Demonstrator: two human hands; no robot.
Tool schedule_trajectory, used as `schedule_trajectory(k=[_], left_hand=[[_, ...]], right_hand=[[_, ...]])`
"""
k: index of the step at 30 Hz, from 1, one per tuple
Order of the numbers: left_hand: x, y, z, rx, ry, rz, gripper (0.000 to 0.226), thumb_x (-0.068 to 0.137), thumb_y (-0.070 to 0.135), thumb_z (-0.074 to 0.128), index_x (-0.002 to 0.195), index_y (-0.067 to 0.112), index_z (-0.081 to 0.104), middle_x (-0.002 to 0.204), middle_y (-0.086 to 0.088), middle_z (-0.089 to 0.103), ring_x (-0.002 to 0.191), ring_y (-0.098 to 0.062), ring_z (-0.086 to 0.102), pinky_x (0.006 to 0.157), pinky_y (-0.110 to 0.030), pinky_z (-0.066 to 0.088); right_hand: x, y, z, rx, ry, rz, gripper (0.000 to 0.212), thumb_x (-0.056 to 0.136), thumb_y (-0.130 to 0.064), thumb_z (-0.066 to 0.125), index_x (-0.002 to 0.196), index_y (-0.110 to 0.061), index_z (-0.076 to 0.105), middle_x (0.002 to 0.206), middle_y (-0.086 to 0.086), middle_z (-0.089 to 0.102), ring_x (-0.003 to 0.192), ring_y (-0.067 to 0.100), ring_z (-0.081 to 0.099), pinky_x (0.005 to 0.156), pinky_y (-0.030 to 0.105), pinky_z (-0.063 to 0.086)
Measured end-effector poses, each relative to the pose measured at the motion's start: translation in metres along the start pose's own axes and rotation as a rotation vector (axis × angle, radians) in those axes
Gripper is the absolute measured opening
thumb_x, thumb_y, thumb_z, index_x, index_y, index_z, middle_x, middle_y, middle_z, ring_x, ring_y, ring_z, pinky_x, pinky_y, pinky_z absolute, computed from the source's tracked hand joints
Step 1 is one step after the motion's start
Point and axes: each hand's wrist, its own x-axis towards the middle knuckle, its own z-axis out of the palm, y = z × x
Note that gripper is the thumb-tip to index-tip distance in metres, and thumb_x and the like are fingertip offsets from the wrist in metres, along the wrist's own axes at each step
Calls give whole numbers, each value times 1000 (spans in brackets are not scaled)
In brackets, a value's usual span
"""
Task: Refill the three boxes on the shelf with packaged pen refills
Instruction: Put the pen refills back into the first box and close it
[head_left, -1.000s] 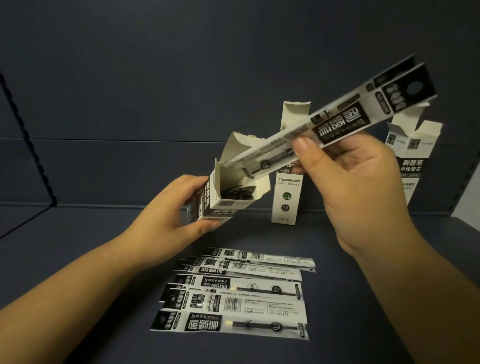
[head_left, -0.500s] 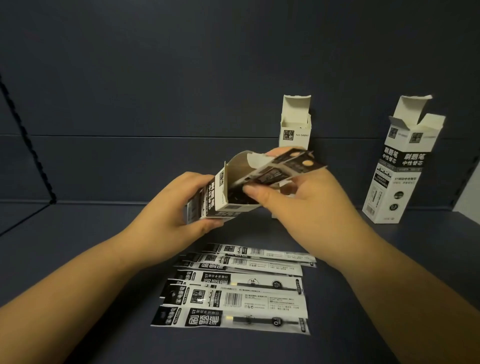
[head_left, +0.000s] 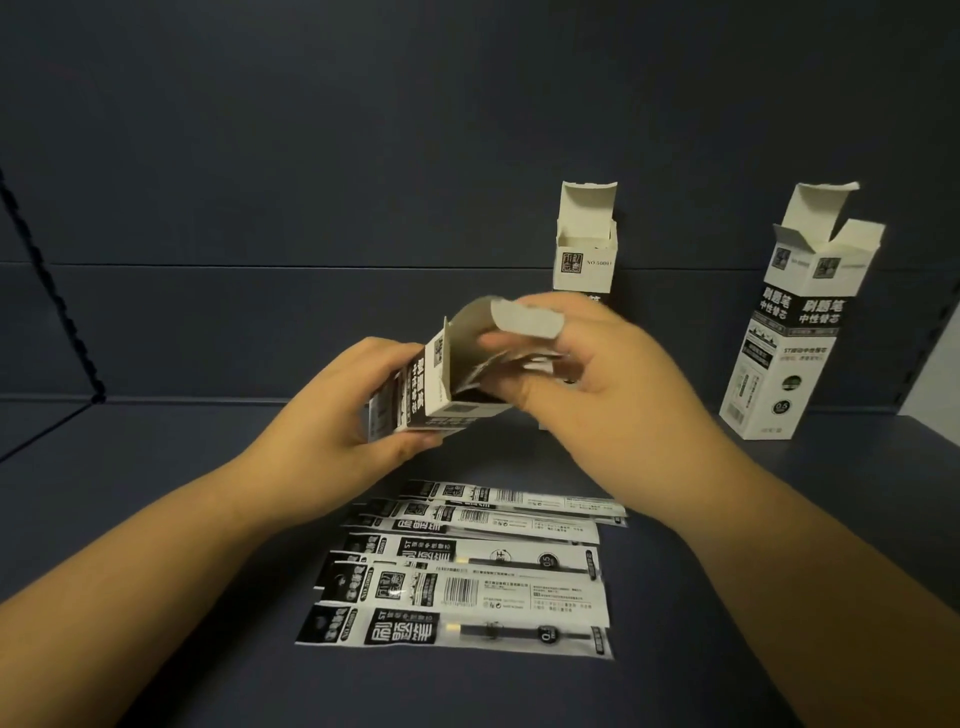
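My left hand (head_left: 332, 415) grips a white-and-black refill box (head_left: 441, 384), tilted with its open mouth facing right. My right hand (head_left: 623, 395) is at that mouth, fingers over the box's flap (head_left: 524, 319) and pinching the end of a refill packet (head_left: 535, 364) that is almost fully inside; this part is blurred. Two more open boxes stand upright against the back wall: a middle box (head_left: 586, 260), partly hidden behind my right hand, and a right box (head_left: 795, 332). Several packaged refills (head_left: 467, 571) lie in a loose stack on the shelf floor below my hands.
The dark blue shelf floor (head_left: 156, 493) meets a dark back wall. A perforated black upright (head_left: 47, 291) runs down the left side and another upright (head_left: 943, 322) stands at the right edge, close to the right box.
My right hand brought the long packet down from upper right and slid it into the held box; only its end now shows at the mouth. The left hand and box stayed almost still.
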Motion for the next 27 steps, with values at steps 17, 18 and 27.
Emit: schedule_trajectory(k=[17,18,27], left_hand=[[1,-2,2,-28,5,15,58,80,30,80,132,29,55,123,18,56,120,-11,55,101,-39,49],[0,-2,2,-25,0,17,58,80,31,80,132,29,55,122,18,56,119,-11,55,100,-38,49],[0,0,2,-18,-6,8,61,79,36,76,135,28,54,125,17,56,120,-9,55,100,-39,50]], right_hand=[[-5,-6,-2,-47,-11,-171,17,90,-31,72,99,-45,75,136,-21,52,134,1,44,108,15,36],[-4,-4,1,-56,9,-143,15,91,-31,71,95,-44,77,137,-22,51,135,1,43,108,17,37],[0,-3,-2,-38,26,-28,11,91,-35,69,94,-42,77,134,-18,54,126,5,51,107,31,44]])
